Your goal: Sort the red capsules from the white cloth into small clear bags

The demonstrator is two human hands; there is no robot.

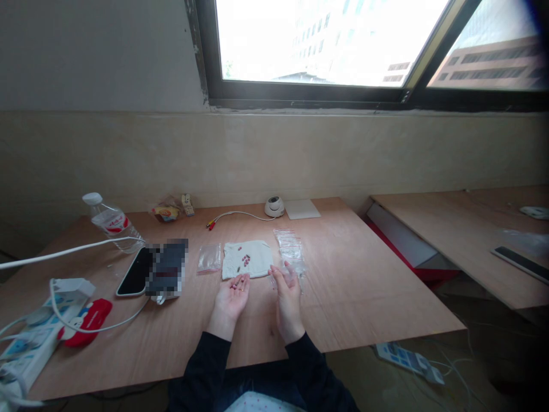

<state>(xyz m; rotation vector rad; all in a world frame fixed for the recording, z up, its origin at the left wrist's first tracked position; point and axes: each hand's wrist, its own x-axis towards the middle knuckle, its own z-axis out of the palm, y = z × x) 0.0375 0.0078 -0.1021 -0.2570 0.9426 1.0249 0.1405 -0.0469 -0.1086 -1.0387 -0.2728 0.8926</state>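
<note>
Left hand [231, 294]: palm up, open, small dark pieces resting on it | right hand [288, 292]: fingers closed on clear bag [291, 274] | white cloth [247, 258] with red pieces [245, 260]: just beyond hands, on table [364, 286]

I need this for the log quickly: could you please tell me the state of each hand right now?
Left hand: open, palm up, small dark pieces resting on it.
Right hand: holding a clear plastic bag.
</note>
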